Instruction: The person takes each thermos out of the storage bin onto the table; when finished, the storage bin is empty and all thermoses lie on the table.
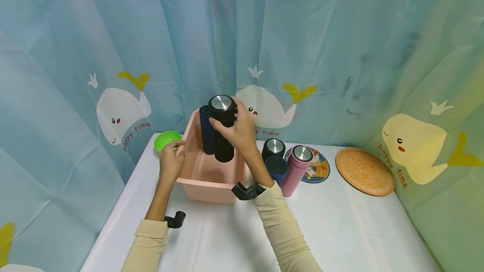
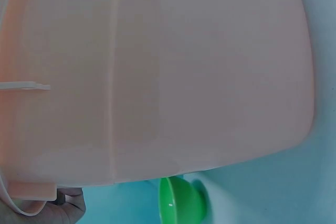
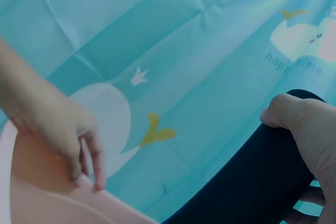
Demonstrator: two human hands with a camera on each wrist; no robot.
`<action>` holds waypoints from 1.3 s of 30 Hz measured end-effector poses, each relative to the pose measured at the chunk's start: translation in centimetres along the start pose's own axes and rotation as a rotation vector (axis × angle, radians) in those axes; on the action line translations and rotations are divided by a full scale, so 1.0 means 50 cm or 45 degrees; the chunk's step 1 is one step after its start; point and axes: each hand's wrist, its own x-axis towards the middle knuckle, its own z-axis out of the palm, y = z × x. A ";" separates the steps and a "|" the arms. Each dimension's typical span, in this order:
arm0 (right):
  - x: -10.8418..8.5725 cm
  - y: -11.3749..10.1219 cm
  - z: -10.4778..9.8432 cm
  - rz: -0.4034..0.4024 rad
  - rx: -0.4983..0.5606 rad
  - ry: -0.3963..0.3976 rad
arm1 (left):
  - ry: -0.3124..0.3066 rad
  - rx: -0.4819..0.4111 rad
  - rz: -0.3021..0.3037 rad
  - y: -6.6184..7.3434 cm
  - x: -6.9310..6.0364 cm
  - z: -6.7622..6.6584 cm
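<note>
Black, its long axis near upright, the steel-topped bottle is gripped close to its top by the right hand at the pink bin; whether it touches the bottom I cannot tell. Just left stands a dark blue bottle; the left hand, farther off, grips the left rim, with bare bottom showing toward the person.

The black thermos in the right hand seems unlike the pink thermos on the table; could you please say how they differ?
The black thermos has black sides, the pink thermos pink ones. The right hand grips the black thermos, while the pink thermos stands untouched on the white table. Both are cylindrical and silver-topped.
</note>
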 end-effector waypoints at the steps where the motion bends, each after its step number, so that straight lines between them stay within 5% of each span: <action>1: 0.001 -0.005 -0.005 0.001 0.013 0.003 | 0.002 -0.001 0.002 0.000 0.000 0.000; 18: -0.028 -0.088 -0.095 0.073 0.186 -0.119 | -0.028 -0.011 -0.027 0.004 -0.003 -0.005; 39: -0.109 -0.137 -0.174 0.083 0.331 -0.347 | -0.039 -0.009 -0.045 0.005 -0.002 -0.004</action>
